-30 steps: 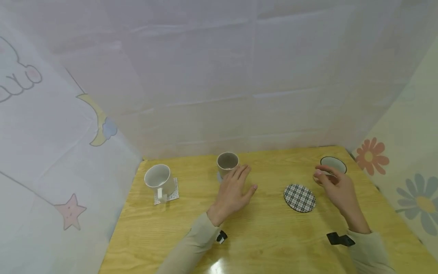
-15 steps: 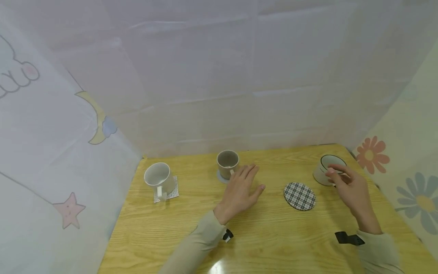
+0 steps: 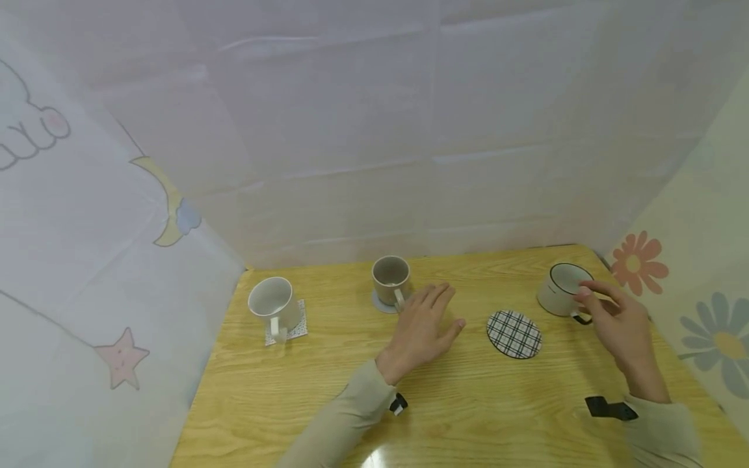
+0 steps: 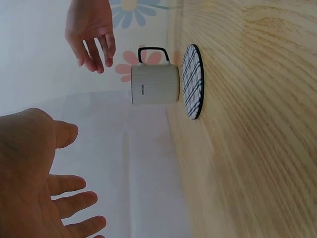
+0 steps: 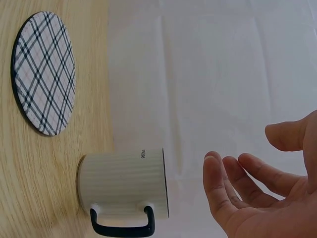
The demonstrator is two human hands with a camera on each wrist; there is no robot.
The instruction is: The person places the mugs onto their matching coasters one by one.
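Handle [image 3: 582, 319] on the black-rimmed mug [image 3: 554, 299] shows more now, right hand [image 3: 625, 333] drifted off. I see that one half-open, left hand [image 3: 418, 335] spread, both empty.

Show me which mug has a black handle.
The cream, black-rimmed cylindrical mug at the far right; the wide white mug and small grey mug have pale handles.

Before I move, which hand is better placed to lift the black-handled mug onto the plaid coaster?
Probably the right hand: it hovers beside the black-handled mug, near its handle, holding nothing. The left hand is across the plaid coaster, nearer the middle mug.
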